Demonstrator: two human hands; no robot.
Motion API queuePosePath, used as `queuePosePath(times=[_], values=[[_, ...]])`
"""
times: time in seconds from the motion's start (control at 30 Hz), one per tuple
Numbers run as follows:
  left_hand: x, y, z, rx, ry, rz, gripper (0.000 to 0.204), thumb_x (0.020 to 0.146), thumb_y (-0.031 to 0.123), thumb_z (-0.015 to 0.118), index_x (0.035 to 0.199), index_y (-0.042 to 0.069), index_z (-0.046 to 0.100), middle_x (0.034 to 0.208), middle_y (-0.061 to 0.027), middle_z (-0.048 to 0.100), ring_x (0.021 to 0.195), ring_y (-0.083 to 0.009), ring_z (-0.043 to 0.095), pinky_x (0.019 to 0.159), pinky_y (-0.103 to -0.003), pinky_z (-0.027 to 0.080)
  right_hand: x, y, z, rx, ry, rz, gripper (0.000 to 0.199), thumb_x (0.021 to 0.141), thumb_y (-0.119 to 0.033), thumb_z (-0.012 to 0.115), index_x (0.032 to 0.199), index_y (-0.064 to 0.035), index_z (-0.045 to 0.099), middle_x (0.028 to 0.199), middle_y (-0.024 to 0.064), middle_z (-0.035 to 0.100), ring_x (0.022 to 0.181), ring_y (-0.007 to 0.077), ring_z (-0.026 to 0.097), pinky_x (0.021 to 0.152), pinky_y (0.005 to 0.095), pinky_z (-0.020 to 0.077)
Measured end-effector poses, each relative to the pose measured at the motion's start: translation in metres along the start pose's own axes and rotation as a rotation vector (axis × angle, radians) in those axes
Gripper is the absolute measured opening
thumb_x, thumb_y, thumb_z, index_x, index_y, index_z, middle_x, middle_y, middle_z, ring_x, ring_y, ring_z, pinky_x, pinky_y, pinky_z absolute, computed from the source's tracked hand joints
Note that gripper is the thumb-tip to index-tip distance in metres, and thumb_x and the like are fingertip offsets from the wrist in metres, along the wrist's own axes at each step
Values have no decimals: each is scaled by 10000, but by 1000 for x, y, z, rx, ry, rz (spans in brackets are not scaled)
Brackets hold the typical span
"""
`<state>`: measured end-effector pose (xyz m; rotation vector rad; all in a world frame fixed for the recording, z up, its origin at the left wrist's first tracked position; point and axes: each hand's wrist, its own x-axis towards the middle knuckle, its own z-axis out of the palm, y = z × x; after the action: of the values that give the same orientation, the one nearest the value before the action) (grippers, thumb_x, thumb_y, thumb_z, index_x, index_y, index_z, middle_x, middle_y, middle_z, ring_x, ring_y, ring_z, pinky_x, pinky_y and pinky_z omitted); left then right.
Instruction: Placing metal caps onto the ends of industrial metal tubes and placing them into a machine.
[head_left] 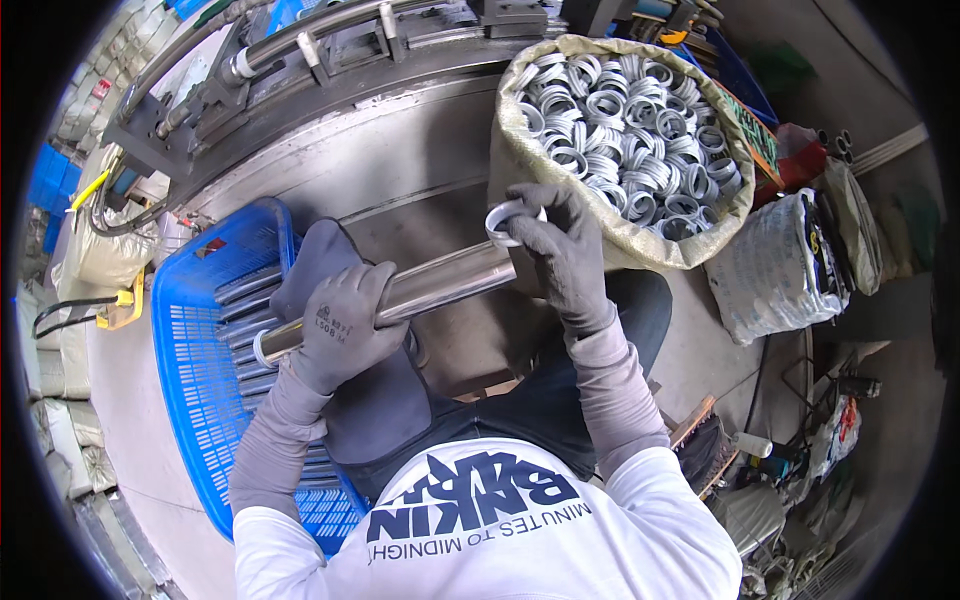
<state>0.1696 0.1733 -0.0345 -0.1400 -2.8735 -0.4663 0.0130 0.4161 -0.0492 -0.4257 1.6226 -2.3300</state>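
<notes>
My left hand point(345, 325), in a grey glove, is wrapped round a shiny metal tube point(455, 277). The tube slants up to the right above my lap. At its left end, a whitish ring point(262, 347) sits around it. By the other end, my right hand point(565, 250), also gloved, pinches a light grey ring point(500, 222) between thumb and fingers. That ring is close to the tube's end; whether they touch I cannot tell. Just beyond the right hand, a woven sack point(690, 248) is full of similar rings point(610, 105).
A blue plastic basket point(185, 360) with several metal tubes point(240, 318) stands at my left. Across the far side runs a metal machine bench point(330, 80). A dark pad point(320, 262) covers my left leg. To the right lie a white bundle point(770, 265) and a brush point(705, 450).
</notes>
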Motion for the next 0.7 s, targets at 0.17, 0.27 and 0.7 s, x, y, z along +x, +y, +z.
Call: queuePosePath(times=[0.17, 0.27, 0.7], values=[[1, -3, 0, -4, 2, 26, 548, 737, 217, 815, 1233, 53, 650, 968, -143, 677, 901, -354, 675, 789, -467, 510, -16, 14, -18, -23, -57, 158, 350, 963, -61, 785, 1283, 2, 657, 1201, 68, 670, 958, 97, 651, 857, 255, 549], [1, -3, 1, 8, -22, 46, 548, 743, 229, 814, 1231, 43, 647, 970, -143, 676, 897, -353, 672, 786, -467, 506, -8, 19, -33, -246, -320, -4, 368, 1025, -128, 689, 1371, -12, 644, 1200, 49, 658, 936, 93, 625, 852, 258, 522], [1, -5, 4, 64, -146, 9, 599, 758, 268, 817, 1278, 42, 625, 1045, -151, 692, 947, -348, 687, 842, -461, 518, -19, 39, -1, -382, -133, -205, 350, 1094, -197, 480, 1080, 59, 719, 1052, 140, 736, 981, 214, 714, 903, 324, 546]])
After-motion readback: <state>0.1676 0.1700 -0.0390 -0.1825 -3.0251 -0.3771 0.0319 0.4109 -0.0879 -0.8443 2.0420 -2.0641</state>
